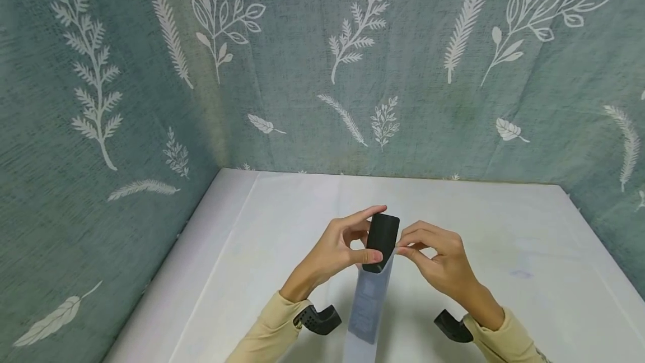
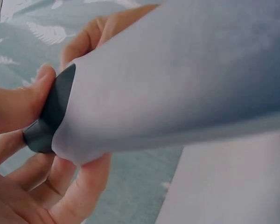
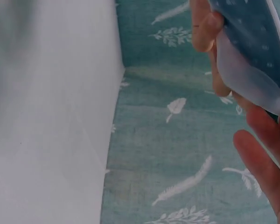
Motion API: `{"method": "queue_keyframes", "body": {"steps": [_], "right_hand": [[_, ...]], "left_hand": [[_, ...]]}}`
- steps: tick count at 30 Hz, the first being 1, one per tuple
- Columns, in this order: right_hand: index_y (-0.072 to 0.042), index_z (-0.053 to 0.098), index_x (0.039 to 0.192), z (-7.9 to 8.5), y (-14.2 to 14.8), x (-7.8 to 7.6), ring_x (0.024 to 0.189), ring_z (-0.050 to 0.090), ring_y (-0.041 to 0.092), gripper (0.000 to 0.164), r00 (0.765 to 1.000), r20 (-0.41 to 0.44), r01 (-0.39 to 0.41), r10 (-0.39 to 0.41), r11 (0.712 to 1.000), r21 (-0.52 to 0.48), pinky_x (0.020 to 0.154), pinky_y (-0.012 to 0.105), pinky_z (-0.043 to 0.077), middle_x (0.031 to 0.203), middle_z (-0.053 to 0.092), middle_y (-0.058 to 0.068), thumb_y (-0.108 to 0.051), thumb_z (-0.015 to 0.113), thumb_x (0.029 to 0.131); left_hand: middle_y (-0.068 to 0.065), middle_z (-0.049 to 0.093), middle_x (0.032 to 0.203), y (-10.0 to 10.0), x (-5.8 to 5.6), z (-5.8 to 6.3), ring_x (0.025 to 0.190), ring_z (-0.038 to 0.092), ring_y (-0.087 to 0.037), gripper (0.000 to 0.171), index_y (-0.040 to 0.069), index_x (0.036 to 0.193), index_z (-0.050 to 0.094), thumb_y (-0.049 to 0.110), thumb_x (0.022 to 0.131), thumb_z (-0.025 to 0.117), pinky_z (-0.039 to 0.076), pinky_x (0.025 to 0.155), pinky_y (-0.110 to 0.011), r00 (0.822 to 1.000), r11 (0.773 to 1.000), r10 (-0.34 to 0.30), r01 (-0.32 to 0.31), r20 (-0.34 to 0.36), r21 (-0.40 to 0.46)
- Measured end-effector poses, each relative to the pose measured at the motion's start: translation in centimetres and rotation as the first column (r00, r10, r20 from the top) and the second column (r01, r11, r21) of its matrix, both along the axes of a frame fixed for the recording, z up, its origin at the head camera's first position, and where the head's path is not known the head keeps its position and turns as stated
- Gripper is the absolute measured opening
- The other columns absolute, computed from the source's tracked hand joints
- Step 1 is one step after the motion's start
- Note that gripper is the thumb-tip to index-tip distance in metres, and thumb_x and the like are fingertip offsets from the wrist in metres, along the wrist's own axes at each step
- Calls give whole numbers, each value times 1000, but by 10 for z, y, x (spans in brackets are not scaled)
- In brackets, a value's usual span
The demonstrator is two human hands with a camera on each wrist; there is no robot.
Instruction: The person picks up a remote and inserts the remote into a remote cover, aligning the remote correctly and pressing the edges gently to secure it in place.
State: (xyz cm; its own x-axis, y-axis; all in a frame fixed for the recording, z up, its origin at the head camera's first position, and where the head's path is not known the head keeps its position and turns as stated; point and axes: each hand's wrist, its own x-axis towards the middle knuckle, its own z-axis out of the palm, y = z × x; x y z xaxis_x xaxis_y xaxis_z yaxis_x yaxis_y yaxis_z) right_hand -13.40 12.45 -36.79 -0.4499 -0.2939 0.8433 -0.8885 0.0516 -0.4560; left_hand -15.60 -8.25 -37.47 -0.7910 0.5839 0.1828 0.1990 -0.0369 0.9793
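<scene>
A black slab-shaped object [image 1: 384,237] with rounded corners stands partly out of a long, pale translucent sleeve [image 1: 369,301]. My left hand [image 1: 340,245] grips the black object, thumb across its near face and fingers around its far side. At the sleeve's mouth, the thumb and fingertips of my right hand [image 1: 438,256] pinch the edge. In the left wrist view, the dark end [image 2: 60,105] sticks out of the whitish sleeve [image 2: 149,98]. Through the sleeve [image 3: 256,86], the right wrist view shows a dark blue area with small pale marks.
A white tabletop [image 1: 272,212] lies beneath the hands. Green cloth with white leaf prints [image 1: 302,71] hangs behind it and along the left side. Black bands with devices [image 1: 322,321] sit on both wrists, over beige sleeves.
</scene>
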Motion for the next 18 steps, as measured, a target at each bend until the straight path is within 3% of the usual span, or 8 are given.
{"method": "queue_keyframes", "body": {"steps": [3, 6, 7, 8, 11, 13, 15, 18], "right_hand": [[-2, 67, 78, -6, 5, -6, 64, 59, 14, 13, 999, 51, -3, 2, 1000, 12, 56, 20, 53, 74, 62, 7, 8, 74, 74], [-6, 67, 83, -14, 9, -9, 65, 61, 15, 25, 971, 230, -83, 67, 995, 59, 53, 26, 55, 78, 61, 5, 16, 71, 73], [-6, 66, 85, -16, 9, -9, 68, 63, 17, 25, 945, 312, -124, 99, 990, 61, 53, 29, 56, 81, 60, 6, 16, 69, 75], [-5, 63, 90, -18, 10, -8, 71, 64, 18, 25, 905, 403, -174, 139, 983, 51, 53, 32, 56, 87, 59, 9, 16, 66, 78], [0, 49, 110, -22, 12, -5, 83, 66, 24, 27, 742, 625, -278, 242, 960, -41, 56, 45, 57, 112, 48, 20, 10, 60, 87], [0, 36, 123, -23, 11, -3, 87, 66, 28, 41, 658, 704, -266, 269, 957, -117, 56, 49, 56, 123, 40, 26, 8, 57, 89], [-3, 30, 133, -24, 8, -2, 87, 67, 29, 51, 622, 744, -212, 243, 967, -139, 56, 51, 55, 128, 40, 29, 5, 58, 90], [-5, 38, 134, -25, 4, -3, 82, 69, 29, 51, 631, 764, -85, 135, 991, -105, 54, 48, 56, 115, 55, 24, -1, 62, 90]], "left_hand": [[-12, 65, 109, 2, 2, 3, 87, 60, -19, 75, 24, 143, 43, -3, 80, 72, 53, 55, -30, 1000, 1000, 14, -14, -3, -11], [-15, 64, 106, 2, 7, 11, 85, 60, -19, 75, 19, 145, 40, -4, 81, 71, 55, 61, -30, 998, 998, 57, -57, -27, -13], [-17, 64, 105, 2, 9, 13, 85, 60, -20, 75, 17, 146, 38, -4, 81, 71, 55, 63, -30, 997, 997, 74, -74, -36, -12], [-17, 63, 105, 2, 11, 15, 85, 59, -22, 75, 15, 146, 37, -4, 81, 71, 56, 64, -30, 994, 995, 95, -96, -51, -16], [-15, 63, 107, 4, 13, 14, 89, 60, -23, 77, 17, 146, 37, -2, 81, 72, 56, 66, -30, 986, 987, 146, -151, -83, -54], [-12, 62, 110, 5, 12, 7, 92, 60, -22, 77, 20, 146, 37, 2, 80, 73, 57, 65, -30, 981, 983, 158, -167, -111, -75], [-11, 62, 113, 7, 10, 1, 93, 59, -22, 76, 22, 147, 37, 4, 81, 73, 57, 65, -30, 979, 983, 152, -164, -134, -82], [-11, 60, 118, 9, 10, -4, 95, 58, -23, 73, 23, 147, 36, 3, 85, 69, 57, 69, -31, 983, 988, 133, -141, -128, -60]]}}
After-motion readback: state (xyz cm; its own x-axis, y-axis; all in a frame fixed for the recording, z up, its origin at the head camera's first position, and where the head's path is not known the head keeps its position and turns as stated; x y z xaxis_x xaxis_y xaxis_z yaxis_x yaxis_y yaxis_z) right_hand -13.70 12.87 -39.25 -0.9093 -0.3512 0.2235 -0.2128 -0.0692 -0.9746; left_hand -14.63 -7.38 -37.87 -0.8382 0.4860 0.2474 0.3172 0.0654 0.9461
